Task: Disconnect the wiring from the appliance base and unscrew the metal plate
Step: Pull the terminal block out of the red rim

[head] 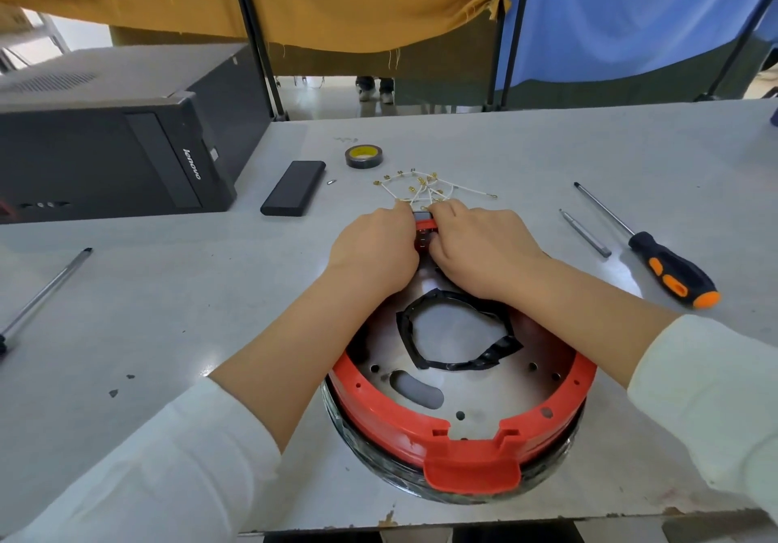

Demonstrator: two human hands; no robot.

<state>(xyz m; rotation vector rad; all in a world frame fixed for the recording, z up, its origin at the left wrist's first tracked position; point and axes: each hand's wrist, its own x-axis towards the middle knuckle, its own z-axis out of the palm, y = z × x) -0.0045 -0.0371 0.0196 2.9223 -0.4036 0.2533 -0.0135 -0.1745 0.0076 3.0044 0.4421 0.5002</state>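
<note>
Red appliance base (459, 429) far rim hidden by both hands (374, 247), each grip's hold unclear.

There is a single view, from a wide-angle camera worn on the person's head. It looks forward and steeply down over the near edge of the grey counter (505, 155), close enough that both forearms run up from the bottom corners and meet near the middle of the frame, where the left hand (374, 247) and right hand (480, 243) sit. The appliance base (459, 441) lies just below them, close to the lens. Straight lines bow toward the frame edges. Beyond the counter's far edge the view reaches hanging cloth (337, 3) and some floor.
</note>
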